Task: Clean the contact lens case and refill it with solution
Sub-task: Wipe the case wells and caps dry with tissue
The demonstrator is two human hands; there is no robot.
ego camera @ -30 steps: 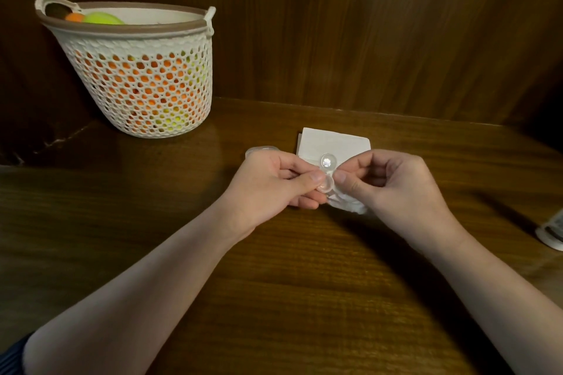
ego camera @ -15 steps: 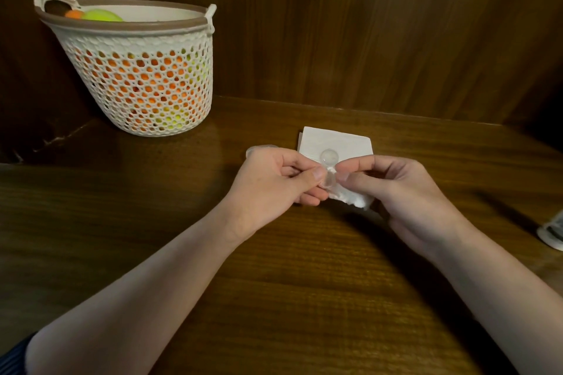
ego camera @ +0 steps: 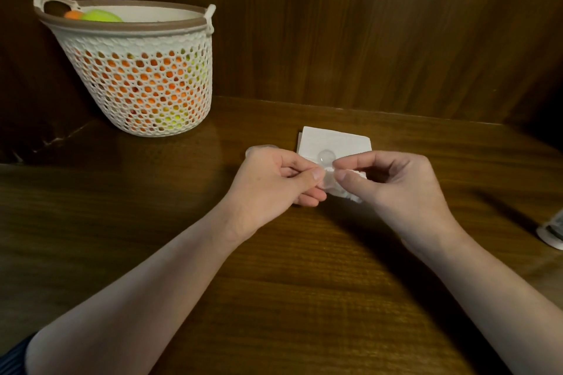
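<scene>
Head view showed no readable writing: the tissue (ego camera: 335, 143), the basket (ego camera: 143, 85) and the pale device (ego camera: 553, 233) cut off at the frame's 3 o'clock edge all looked unmarked or too blurred to read. Both hands met at the table's (ego camera: 274, 283) centre. The left hand (ego camera: 271, 182) pinched the clear case (ego camera: 327, 167) between thumb and curled fingers, one well standing up toward 12 o'clock. The right hand (ego camera: 396, 182), fingers curled, pinched a crumpled wad (ego camera: 350, 192) of tissue against the case's near well. The flat tissue lay just behind the hands, at 12 o'clock from them. A clear cap (ego camera: 262, 147) peeked out behind the left knuckles. The basket stood well apart at 10 o'clock, against the wood wall. Bare tabletop ran wide at 6 o'clock and at 9 o'clock. Compared with a second before, the right fingers had opened somewhat and the wad showed more below the case.
</scene>
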